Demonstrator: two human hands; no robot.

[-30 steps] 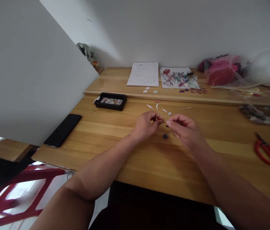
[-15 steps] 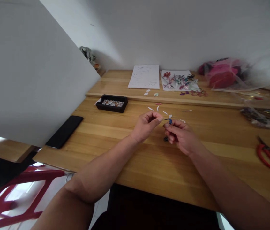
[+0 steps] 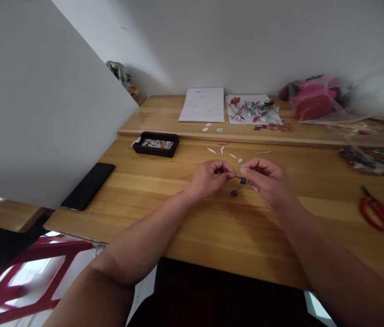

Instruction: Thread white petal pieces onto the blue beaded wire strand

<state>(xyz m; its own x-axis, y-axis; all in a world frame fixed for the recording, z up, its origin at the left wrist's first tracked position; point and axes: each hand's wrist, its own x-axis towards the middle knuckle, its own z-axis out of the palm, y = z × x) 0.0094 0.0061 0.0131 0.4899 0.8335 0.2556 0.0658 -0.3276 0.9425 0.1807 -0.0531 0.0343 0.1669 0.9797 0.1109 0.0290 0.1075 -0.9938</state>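
Observation:
My left hand pinches the thin end of a small piece of dark blue cord, whose bunched part lies between my two hands. My right hand is closed, thumb against forefinger, right at the bunched part; its exact grip is partly hidden by the fingers. A small dark ring-shaped coil rests on the wooden table just below the hands. Beyond the fingertips are thin white petal-like pieces and a pale oval leaf-like piece.
A black tray of small beads stands left, with a black phone nearer the edge. Red-handled scissors lie right. White sheets, colourful flower-like pieces and plastic bags sit along the raised back ledge.
The blue cord has come lower, and my right fingers have shifted from around it to a pinch just above it. The dark coil below is now more exposed. The view has shifted slightly.

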